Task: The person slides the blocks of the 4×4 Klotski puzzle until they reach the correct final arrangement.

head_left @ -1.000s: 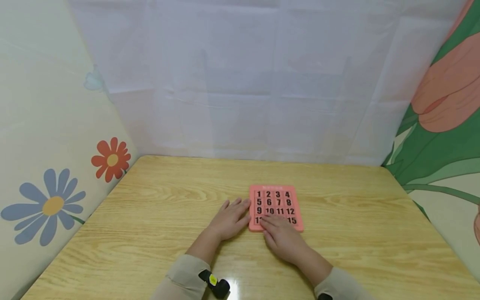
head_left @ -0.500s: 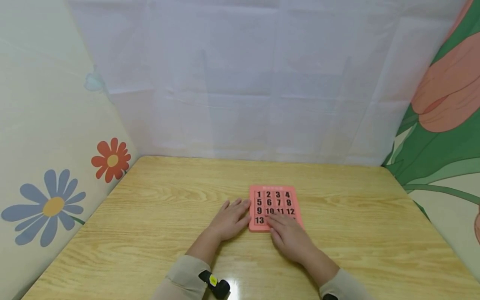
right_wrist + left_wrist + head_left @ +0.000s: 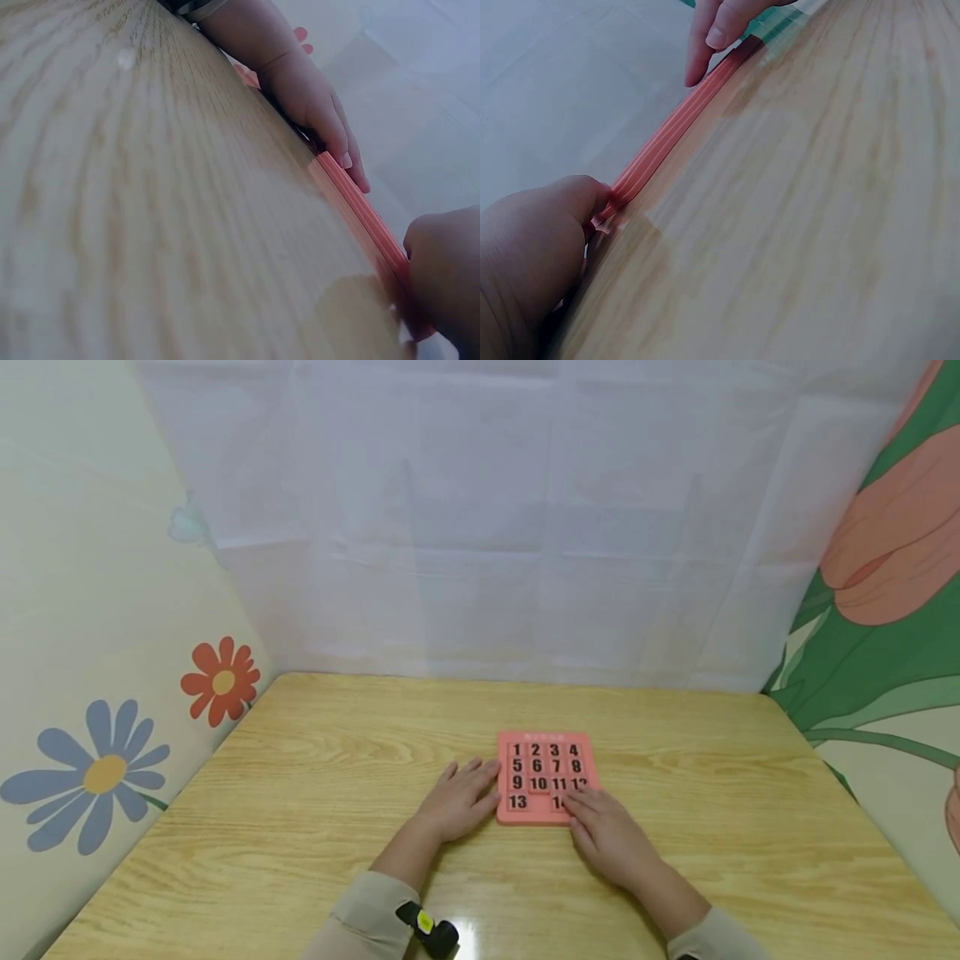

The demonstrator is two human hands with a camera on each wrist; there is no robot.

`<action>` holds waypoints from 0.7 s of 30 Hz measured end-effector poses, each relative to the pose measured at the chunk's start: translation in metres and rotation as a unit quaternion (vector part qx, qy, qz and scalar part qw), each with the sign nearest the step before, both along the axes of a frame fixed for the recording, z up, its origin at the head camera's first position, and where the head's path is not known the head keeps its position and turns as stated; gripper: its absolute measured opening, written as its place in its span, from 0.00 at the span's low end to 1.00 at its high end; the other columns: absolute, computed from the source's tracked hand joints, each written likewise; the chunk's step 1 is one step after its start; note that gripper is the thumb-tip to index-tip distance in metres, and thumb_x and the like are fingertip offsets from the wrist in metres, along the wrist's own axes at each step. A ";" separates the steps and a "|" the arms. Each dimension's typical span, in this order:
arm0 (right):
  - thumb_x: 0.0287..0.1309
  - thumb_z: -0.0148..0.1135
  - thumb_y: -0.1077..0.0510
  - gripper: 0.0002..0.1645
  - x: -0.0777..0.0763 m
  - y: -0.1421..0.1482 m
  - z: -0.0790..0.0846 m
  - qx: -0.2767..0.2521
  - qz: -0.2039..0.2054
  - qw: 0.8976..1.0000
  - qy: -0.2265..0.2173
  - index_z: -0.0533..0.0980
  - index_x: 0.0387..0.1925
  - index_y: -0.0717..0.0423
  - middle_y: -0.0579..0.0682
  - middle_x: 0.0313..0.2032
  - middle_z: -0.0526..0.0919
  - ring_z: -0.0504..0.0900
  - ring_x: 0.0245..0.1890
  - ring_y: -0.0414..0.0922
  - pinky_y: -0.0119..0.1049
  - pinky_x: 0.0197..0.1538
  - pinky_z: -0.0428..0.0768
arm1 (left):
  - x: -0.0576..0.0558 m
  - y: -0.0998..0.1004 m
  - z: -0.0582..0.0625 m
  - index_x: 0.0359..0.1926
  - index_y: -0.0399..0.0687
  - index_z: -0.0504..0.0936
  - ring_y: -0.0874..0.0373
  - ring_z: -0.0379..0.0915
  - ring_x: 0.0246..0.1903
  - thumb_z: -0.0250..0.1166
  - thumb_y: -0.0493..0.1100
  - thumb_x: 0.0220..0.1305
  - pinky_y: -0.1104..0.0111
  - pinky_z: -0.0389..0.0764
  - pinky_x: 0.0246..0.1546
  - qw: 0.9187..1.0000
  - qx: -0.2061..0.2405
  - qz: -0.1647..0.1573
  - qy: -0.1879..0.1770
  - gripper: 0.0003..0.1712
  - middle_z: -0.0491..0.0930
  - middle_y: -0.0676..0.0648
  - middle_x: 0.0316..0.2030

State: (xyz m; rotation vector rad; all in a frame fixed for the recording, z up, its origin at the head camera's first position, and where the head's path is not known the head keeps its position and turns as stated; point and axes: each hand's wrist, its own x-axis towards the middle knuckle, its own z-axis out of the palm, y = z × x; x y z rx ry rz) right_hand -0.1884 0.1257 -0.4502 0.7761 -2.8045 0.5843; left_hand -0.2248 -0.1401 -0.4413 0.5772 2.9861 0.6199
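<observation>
A pink sliding number puzzle (image 3: 543, 817) lies flat on the wooden table (image 3: 360, 727), its black-numbered tiles in rows. In the bottom row the 13 tile (image 3: 517, 802) is at the left, a bare slot follows, then the 14 tile, partly covered. My left hand (image 3: 457, 802) lies palm down, fingertips and thumb against the frame's left side. My right hand (image 3: 611, 835) reaches over the lower right corner with fingers extended, fingertips touching the tiles there and hiding the last bottom spot. From low down, the left wrist view shows the puzzle's pink side edge (image 3: 667, 139) between both hands.
A white cloth (image 3: 487, 527) hangs behind the table. Flower-printed panels flank it, with a blue flower (image 3: 105, 774) at left and a pink tulip (image 3: 900, 543) at right. A black wrist camera (image 3: 431, 929) is strapped on the left sleeve.
My right hand has slid to the right along the bottom row. The 14 tile now shows one place over, with a bare slot beside the 13. The left hand has stayed still.
</observation>
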 end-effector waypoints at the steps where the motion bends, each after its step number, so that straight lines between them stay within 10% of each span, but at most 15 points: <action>1: 0.68 0.54 0.57 0.23 0.000 0.000 0.000 -0.001 0.001 1.000 0.000 0.75 0.61 0.61 0.57 0.64 0.76 0.71 0.68 0.56 0.53 0.73 0.62 | 0.000 0.000 0.000 0.75 0.48 0.59 0.48 0.48 0.76 0.47 0.56 0.75 0.49 0.42 0.77 1.000 0.000 0.000 0.000 0.33 0.59 0.49 0.74; 21: 0.70 0.52 0.54 0.23 0.000 -0.023 0.002 0.003 0.019 1.000 -0.015 0.74 0.62 0.57 0.55 0.65 0.75 0.69 0.69 0.55 0.53 0.73 0.62 | 0.000 0.001 0.000 0.74 0.48 0.60 0.47 0.50 0.76 0.47 0.57 0.75 0.48 0.42 0.77 1.000 -0.002 0.002 0.004 0.33 0.60 0.49 0.74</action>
